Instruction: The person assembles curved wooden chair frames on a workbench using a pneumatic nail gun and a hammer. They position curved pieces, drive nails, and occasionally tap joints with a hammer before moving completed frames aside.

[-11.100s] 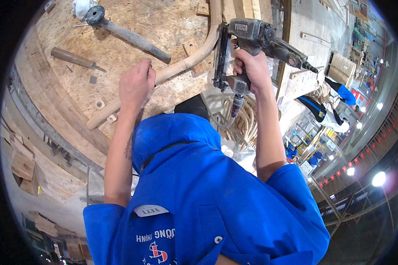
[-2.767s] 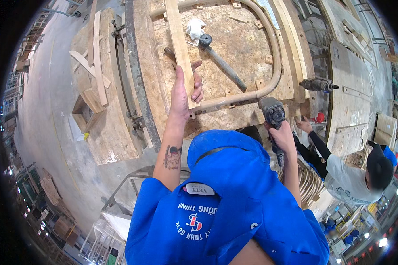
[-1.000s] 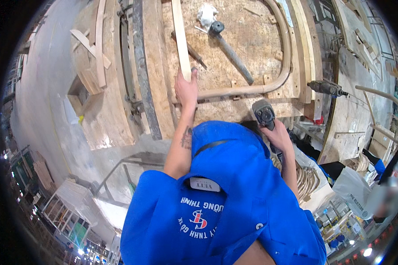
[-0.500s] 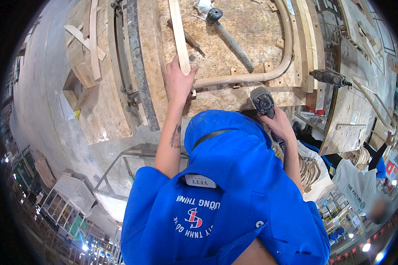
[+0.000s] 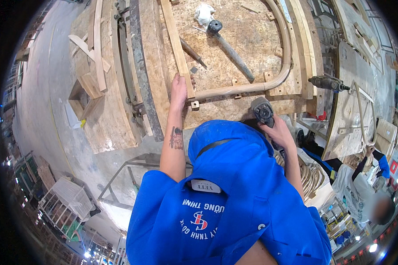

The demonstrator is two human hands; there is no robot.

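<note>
We grasp the straight, pale wooden strip (image 5: 177, 48) in our left hand (image 5: 178, 90), its near end beside the curved, tan wooden rail (image 5: 247, 88) on the speckled brown bench (image 5: 219, 111), our right hand (image 5: 279, 133) clasping the dark-grey nail gun (image 5: 262, 109)

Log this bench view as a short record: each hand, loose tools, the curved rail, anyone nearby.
Left hand: gripping a flat wooden strip close to its near end
Right hand: holding a dark power tool
Loose tools: mallet; wood-handled tool, partly behind the strip
Curved rail: rounded wood, bending away at right, small blocks alongside
Nearby: co-worker in a pale shirt, lower right
</note>
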